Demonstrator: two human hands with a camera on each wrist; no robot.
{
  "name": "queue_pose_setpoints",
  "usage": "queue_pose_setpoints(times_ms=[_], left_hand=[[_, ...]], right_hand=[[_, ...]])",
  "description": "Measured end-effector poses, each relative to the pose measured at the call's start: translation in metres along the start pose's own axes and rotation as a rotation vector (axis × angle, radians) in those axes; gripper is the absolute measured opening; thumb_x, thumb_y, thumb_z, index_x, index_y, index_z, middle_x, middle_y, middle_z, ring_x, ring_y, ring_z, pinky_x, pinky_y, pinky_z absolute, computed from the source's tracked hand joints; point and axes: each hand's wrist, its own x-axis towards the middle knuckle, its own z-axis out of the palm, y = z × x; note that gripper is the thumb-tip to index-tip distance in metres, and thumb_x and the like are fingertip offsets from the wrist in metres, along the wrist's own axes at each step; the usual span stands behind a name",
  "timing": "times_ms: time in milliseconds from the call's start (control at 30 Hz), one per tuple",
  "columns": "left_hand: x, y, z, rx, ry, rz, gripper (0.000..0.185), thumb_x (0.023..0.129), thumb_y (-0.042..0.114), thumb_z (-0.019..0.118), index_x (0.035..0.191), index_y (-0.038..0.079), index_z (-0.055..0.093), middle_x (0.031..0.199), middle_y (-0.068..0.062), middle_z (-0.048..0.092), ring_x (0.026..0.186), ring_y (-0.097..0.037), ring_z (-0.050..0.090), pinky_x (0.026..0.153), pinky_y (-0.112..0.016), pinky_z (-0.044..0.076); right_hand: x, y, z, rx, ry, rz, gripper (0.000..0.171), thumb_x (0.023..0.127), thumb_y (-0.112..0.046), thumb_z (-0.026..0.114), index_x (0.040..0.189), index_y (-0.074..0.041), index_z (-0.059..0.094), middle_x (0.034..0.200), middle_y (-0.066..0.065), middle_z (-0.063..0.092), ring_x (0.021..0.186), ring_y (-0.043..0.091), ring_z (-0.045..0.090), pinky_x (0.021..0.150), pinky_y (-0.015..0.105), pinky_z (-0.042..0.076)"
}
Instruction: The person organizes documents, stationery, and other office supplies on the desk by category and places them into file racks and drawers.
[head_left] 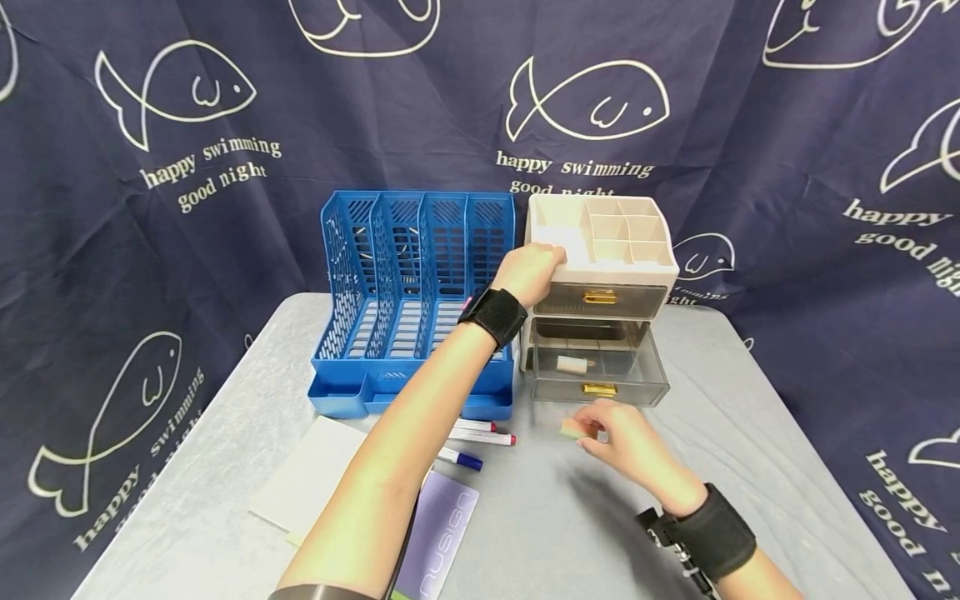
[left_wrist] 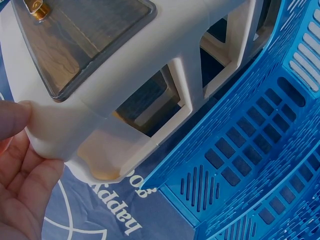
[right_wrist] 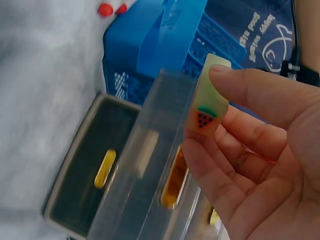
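Eraser held at the open drawer

The left hand [head_left: 528, 273] grips the organizer [head_left: 600, 250] by its top corner; the right hand [head_left: 626, 442] has its fingers pinched on an eraser [head_left: 576, 428] just in front of the open lower drawer [head_left: 596, 371]. One eraser already lies inside; the markers [head_left: 480, 433] remain on the surface [head_left: 750, 433].

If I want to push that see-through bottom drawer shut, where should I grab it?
Probably the gold handle in the middle of the open bottom drawer. It sticks out from the clear front, so come from the front, the side facing you, and pinch it between thumb and fingers. The right hand, holding a small eraser, is already near it.
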Motion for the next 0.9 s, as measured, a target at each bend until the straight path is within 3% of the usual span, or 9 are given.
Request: queue_pose_setpoints(times_ms=[400,900], left_hand=[[-0.001,0.001,-0.001,-0.006,0.002,-0.003,0.032,0.088,0.001,0.058,0.116,0.015,0.065,0.113,-0.002,0.067,0.104,-0.018,0.062,0.087,-0.032,0.051],[-0.001,0.002,-0.001,-0.018,-0.006,-0.004,0.033,0.088,0.001,0.059,0.118,0.014,0.064,0.114,-0.003,0.067,0.105,-0.019,0.061,0.087,-0.031,0.05]], right_hand=[[-0.012,0.018,-0.029,-0.014,0.038,0.068,0.021,0.068,0.003,0.077,0.081,-0.01,0.068,0.077,-0.004,0.061,0.069,0.008,0.055,0.062,0.027,0.049],[-0.007,0.024,-0.042,-0.022,0.079,0.09,0.02,0.069,0.003,0.077,0.082,-0.009,0.068,0.078,-0.004,0.062,0.069,0.01,0.056,0.063,0.029,0.049]])
